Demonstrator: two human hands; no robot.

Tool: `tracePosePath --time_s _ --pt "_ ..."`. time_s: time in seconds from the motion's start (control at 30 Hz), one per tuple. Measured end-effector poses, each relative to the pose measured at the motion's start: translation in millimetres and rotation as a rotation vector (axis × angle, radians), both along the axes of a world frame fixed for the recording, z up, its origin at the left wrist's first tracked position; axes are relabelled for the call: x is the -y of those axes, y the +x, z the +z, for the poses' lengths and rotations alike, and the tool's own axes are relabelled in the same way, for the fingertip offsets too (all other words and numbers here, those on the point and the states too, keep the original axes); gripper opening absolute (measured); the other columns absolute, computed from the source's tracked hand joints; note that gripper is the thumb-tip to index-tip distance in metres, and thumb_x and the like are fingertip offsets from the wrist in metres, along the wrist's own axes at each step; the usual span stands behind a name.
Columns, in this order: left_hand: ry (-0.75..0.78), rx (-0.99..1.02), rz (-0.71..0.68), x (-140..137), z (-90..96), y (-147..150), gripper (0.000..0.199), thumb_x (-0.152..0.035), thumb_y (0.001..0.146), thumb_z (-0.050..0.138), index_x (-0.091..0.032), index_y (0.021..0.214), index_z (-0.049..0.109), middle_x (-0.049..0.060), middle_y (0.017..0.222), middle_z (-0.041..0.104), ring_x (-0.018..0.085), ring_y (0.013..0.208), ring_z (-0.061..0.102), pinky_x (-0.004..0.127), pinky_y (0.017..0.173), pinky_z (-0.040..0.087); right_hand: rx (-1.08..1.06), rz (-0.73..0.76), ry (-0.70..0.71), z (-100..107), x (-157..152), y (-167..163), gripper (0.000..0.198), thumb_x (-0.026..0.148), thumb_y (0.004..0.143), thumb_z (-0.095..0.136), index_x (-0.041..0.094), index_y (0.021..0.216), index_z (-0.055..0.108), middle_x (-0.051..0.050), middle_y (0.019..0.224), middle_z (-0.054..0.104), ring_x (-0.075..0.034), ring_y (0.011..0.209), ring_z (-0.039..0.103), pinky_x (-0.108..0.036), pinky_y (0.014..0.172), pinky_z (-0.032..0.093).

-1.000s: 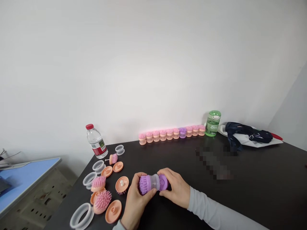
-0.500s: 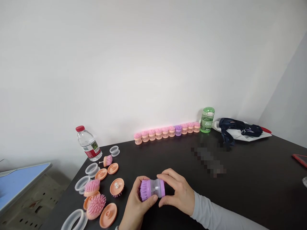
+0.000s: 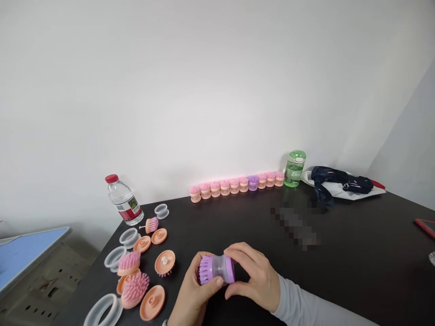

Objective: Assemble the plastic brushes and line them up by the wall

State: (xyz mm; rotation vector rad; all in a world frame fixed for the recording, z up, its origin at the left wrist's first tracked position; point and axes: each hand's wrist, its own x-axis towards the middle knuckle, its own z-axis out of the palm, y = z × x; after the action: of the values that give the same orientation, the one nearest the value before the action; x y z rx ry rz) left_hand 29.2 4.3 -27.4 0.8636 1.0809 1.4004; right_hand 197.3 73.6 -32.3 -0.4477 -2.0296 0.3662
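A purple silicone scrub brush [image 3: 217,269] with a clear middle lies sideways between my hands above the table's front. My left hand [image 3: 195,287] wraps round its bristled end, thumb on the clear middle. With fingers and thumb, my right hand [image 3: 253,274] grips the purple cap at the other end. Left of my hands lie loose brush parts: an orange disc [image 3: 152,302], a pink bristle head [image 3: 135,290], an upturned orange head with white bits [image 3: 165,262], and a clear ring [image 3: 103,310]. My left fingertips are hidden behind the brush.
A row of pink brushes [image 3: 224,188] with one purple brush [image 3: 253,183] stands along the wall. A red-capped water bottle [image 3: 126,203] is at the left, a green bottle [image 3: 294,170] at the right beside a dark strap bundle [image 3: 340,179]. A pixelated patch lies nearer on the table.
My right hand has turned slightly on the cap and shifted a little right and down. The brush is tilted a bit differently; my left hand keeps its hold.
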Motion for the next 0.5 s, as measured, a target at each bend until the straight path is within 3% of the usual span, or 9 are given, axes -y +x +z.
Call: tracePosePath --time_s 0.17,0.37,0.5 --pt "-0.038 0.062 -0.059 1.5 -0.1 -2.7 0.04 -0.032 0.065 0.087 -0.017 0.093 0.063 0.002 0.081 0.063 0.017 0.077 0.057 0.029 0.071 0.046 0.003 0.022 0.09 1.3 1.5 2.0 0.059 0.059 0.083 0.064 0.012 0.118 0.06 -0.015 0.102 0.069 -0.026 0.087 0.069 -0.038 0.075 0.062" --pt "-0.124 0.245 -0.114 3.7 2.4 -1.2 0.035 -0.031 0.069 0.086 -0.016 0.091 0.063 0.002 0.085 0.063 0.017 0.083 0.062 0.034 0.081 0.052 0.055 0.139 0.207 8.9 2.1 7.1 0.031 0.026 0.093 0.064 0.013 0.121 0.06 -0.015 0.107 0.066 -0.028 0.104 0.062 -0.04 0.081 0.061" --pt "-0.17 0.244 -0.166 4.9 -1.0 -0.1 0.037 -0.039 0.074 0.082 -0.015 0.096 0.063 0.004 0.086 0.065 0.016 0.078 0.063 0.031 0.072 0.054 0.056 0.201 0.222 9.5 0.3 9.3 0.031 0.02 0.089 0.069 0.013 0.119 0.062 -0.015 0.11 0.063 -0.026 0.109 0.059 -0.037 0.085 0.059"
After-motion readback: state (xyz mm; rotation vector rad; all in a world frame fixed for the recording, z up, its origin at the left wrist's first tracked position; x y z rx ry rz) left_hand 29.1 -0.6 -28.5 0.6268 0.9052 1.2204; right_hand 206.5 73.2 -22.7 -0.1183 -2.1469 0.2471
